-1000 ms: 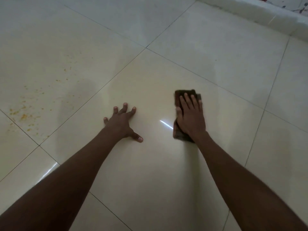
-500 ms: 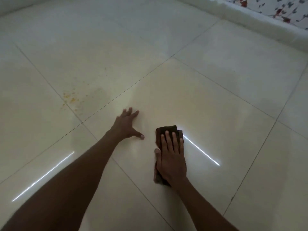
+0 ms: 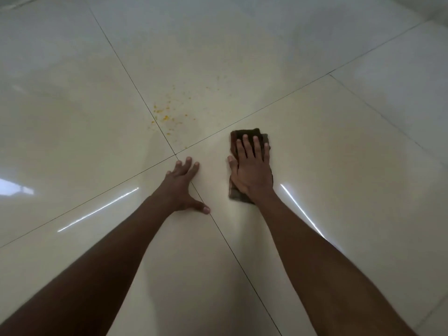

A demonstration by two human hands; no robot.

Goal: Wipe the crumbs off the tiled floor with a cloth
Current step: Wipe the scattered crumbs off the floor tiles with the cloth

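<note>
Orange-yellow crumbs lie scattered on the glossy cream tiled floor, just beyond a crossing of grout lines. A folded dark brown cloth lies flat on the tile to the right of the crumbs. My right hand presses palm-down on the cloth, fingers spread, covering most of it. My left hand is planted flat on the bare floor, fingers apart, just below the grout crossing and nearer to me than the crumbs. It holds nothing.
Dark grout lines split the floor into large square tiles. Bright streaks of reflected light show on the tiles by both forearms. Nothing else stands on the floor in view.
My view has swung left, so the crumbs now sit near the centre. My right hand has slid the cloth forward, toward the grout line by the crumbs. My left hand stays planted.
</note>
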